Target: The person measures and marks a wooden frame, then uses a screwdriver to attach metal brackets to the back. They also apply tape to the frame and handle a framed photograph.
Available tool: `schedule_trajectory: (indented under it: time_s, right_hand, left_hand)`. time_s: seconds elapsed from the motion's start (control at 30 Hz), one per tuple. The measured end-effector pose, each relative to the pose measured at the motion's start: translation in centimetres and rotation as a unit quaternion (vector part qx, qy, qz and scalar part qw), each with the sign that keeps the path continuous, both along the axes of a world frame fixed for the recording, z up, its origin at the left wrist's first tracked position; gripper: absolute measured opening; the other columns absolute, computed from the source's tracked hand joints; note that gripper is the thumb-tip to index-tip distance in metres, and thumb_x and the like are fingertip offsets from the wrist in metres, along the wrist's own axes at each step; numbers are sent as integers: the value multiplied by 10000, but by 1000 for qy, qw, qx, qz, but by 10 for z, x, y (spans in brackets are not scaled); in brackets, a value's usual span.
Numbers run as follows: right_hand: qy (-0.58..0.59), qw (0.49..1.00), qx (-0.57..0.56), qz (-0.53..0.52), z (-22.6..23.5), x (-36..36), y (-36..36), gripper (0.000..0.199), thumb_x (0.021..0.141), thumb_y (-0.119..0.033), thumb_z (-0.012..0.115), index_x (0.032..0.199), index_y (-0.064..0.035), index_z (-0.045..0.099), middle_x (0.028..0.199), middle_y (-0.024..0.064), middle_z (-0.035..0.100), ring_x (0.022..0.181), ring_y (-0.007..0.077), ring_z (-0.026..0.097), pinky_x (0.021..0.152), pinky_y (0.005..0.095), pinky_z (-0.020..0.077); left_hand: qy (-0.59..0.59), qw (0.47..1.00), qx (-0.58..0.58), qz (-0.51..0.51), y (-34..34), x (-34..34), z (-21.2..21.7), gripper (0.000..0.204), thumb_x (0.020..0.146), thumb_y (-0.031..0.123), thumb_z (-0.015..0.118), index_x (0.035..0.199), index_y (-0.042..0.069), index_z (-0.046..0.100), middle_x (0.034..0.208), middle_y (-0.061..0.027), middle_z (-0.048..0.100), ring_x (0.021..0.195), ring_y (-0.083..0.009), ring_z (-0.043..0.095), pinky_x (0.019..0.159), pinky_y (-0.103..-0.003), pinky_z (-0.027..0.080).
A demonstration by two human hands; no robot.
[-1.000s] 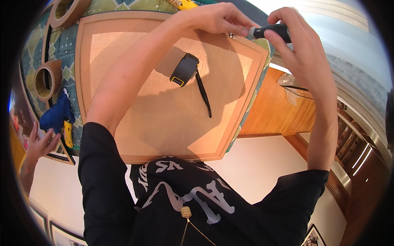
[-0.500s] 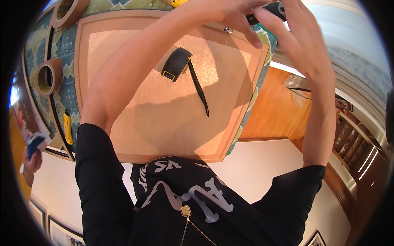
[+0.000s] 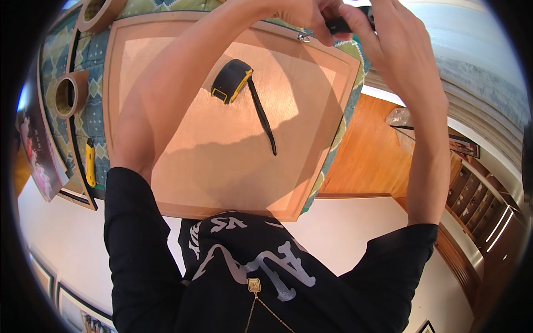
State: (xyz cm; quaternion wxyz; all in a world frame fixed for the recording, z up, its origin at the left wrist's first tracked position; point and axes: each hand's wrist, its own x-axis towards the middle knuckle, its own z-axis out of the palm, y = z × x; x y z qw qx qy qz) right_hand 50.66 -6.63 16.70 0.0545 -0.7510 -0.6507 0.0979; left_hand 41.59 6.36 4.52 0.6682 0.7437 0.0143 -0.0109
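Up at the far right corner of the wooden-framed panel [image 3: 222, 161], both my hands close around a dark, black-handled tool [image 3: 340, 25] that looks like a screwdriver. My right hand [image 3: 388, 41] wraps its rear part, thumb along the handle. Curled at its front end are the fingers of my left hand [image 3: 308, 15]. A thin tip points toward a small metal hanger ring [image 3: 303, 38] on the frame's far edge. Part of the tool is hidden by my fingers and cut off by the picture's top. On the panel lies a black and yellow tape measure [image 3: 230, 80] with a wrist strap.
The panel rests on a green patterned cloth [image 3: 94, 125]. Left of it are two tape rolls [image 3: 82, 94], a yellow utility knife [image 3: 90, 162], dark frame strips and a printed picture [image 3: 41, 150]. Wooden floor [image 3: 355, 150] and a curtain [image 3: 466, 72] lie to the right.
My hands and the tool have shifted slightly left and down, closer to the metal ring. Another person's hand with a blue item, earlier at the left edge, is out of view.
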Motion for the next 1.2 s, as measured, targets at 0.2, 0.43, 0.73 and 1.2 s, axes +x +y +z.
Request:
schedule_trajectory:
  time_s: [0.2, 0.43, 0.73, 1.2]
  right_hand:
    - [-30, 992, -122, -22, 10, -3, 18, 219, 948, -222, 569, 1005, -24, 495, 862, 203, 635, 752, 316, 639, 682, 391, 484]
    - [211, 960, 83, 164, -36, 36, 3, 179, 933, -200, 583, 930, -36, 510, 785, 164, 619, 715, 296, 613, 652, 381, 472]
    - [164, 982, 34, 87, -26, 24, -3, 269, 943, -280, 582, 867, -23, 553, 884, 173, 605, 828, 256, 584, 742, 356, 454]
    - [220, 960, 84, 154, -32, 44, -4, 246, 912, -253, 596, 916, -12, 545, 837, 200, 600, 784, 306, 598, 708, 381, 476]
  left_hand:
    - [138, 909, 327, 218, -29, 3, 37, 335, 686, 225, 862, 900, 25, 700, 828, -124, 703, 792, -236, 656, 728, -366, 510]
    - [45, 993, 71, 83, 0, -11, 5, 368, 701, 203, 861, 951, 2, 682, 801, -55, 673, 802, -169, 626, 749, -339, 489]
    - [42, 996, 70, 27, -2, -5, 1, 327, 721, 196, 852, 980, 64, 702, 848, -26, 689, 739, -180, 625, 682, -339, 496]
    - [-16, 994, 45, 103, -10, 0, 0, 272, 689, 116, 837, 896, 19, 690, 757, -28, 674, 655, -151, 580, 612, -324, 468]
